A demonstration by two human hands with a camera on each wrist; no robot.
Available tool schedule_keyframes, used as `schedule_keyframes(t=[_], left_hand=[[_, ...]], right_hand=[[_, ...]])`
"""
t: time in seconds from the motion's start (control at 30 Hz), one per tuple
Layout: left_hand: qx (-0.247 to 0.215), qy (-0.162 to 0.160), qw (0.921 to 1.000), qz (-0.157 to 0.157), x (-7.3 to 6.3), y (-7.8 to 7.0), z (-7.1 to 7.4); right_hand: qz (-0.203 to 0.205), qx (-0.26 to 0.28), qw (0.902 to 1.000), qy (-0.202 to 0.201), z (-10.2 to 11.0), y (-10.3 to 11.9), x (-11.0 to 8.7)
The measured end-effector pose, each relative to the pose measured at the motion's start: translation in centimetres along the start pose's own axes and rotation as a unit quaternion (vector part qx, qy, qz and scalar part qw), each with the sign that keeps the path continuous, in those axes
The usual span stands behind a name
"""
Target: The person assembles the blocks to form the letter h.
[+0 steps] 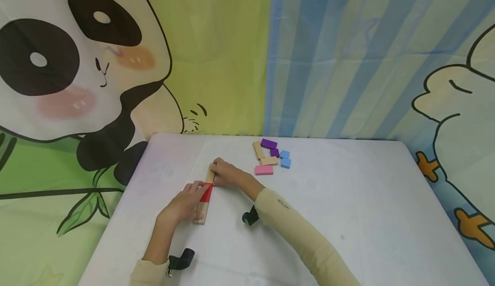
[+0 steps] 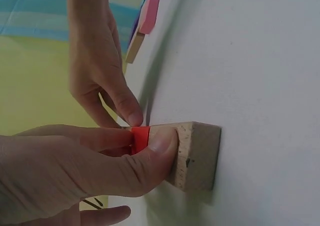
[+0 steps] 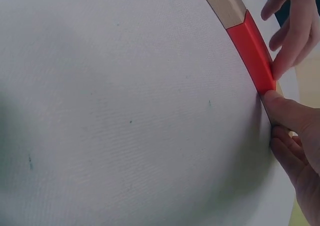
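Three blocks lie end to end in a row on the white table: a near plain wooden block (image 2: 195, 151), a red block (image 1: 206, 194) in the middle and a far plain wooden block (image 1: 209, 175). My left hand (image 1: 186, 203) lies along the row's left side. Its thumb rests on the near wooden block, and its outstretched fingers touch the red one. My right hand (image 1: 229, 174) pinches the far wooden block, with its thumb (image 3: 280, 108) close to the joint with the red block. In the right wrist view, this hand hides most of that far block.
Near the back of the white table (image 1: 348, 208) lies a loose group: a pink block (image 1: 264, 170), purple blocks (image 1: 268, 144), blue blocks (image 1: 285, 163) and wooden blocks (image 1: 269, 161). A printed cloth (image 1: 216, 62) hangs behind the table. Black devices (image 1: 181, 260) sit at both wrists.
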State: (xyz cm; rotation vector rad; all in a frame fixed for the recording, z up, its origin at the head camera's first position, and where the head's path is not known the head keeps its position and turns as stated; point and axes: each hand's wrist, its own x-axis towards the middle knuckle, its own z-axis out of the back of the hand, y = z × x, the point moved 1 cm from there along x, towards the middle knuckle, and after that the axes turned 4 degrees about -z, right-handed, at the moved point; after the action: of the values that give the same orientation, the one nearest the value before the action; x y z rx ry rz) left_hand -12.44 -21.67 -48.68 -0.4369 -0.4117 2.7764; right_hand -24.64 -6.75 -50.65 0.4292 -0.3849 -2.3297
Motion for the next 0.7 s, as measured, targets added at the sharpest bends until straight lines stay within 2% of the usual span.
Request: schedule_keyframes(t=[0.13, 0.37, 0.7], left_hand=[[0.007, 0.011, 0.9998, -0.014, 0.4, -0.1, 0.3], [0.003, 0.026, 0.9996, -0.004, 0.9, 0.1, 0.6], [0.015, 0.047, 0.9987, -0.012, 1.2, 0.4, 0.7]], right_hand=[[0.005, 0.003, 1.0, -0.007, -0.2, -0.1, 0.0], [0.014, 0.014, 0.9997, -0.014, -0.3, -0.2, -0.1], [0.017, 0.023, 0.9993, -0.023, -0.3, -0.3, -0.3]])
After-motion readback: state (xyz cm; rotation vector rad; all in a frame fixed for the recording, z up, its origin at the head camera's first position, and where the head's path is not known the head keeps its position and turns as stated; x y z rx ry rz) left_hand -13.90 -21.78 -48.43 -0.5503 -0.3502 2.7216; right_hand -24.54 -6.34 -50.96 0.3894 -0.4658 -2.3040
